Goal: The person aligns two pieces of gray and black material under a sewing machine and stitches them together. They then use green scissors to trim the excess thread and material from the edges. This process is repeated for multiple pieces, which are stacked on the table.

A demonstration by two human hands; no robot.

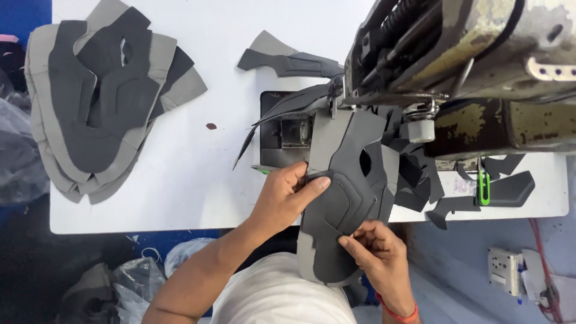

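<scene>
A grey and dark grey shoe upper piece [345, 180] lies under the needle area of a worn sewing machine [462, 54], hanging over the table's front edge. My left hand [285, 195] pinches its left edge with thumb and fingers. At the lower right, my right hand [378, 249] grips the piece's near end. A thin dark strip [282, 108] sticks out to the left of the needle plate [288, 129].
A stack of similar grey cut pieces [102, 96] rests at the table's left. More dark pieces [288, 60] lie behind the machine and at the right [510, 189], beside a green clip [483, 189]. Plastic bags [138, 270] sit below the white table [192, 180].
</scene>
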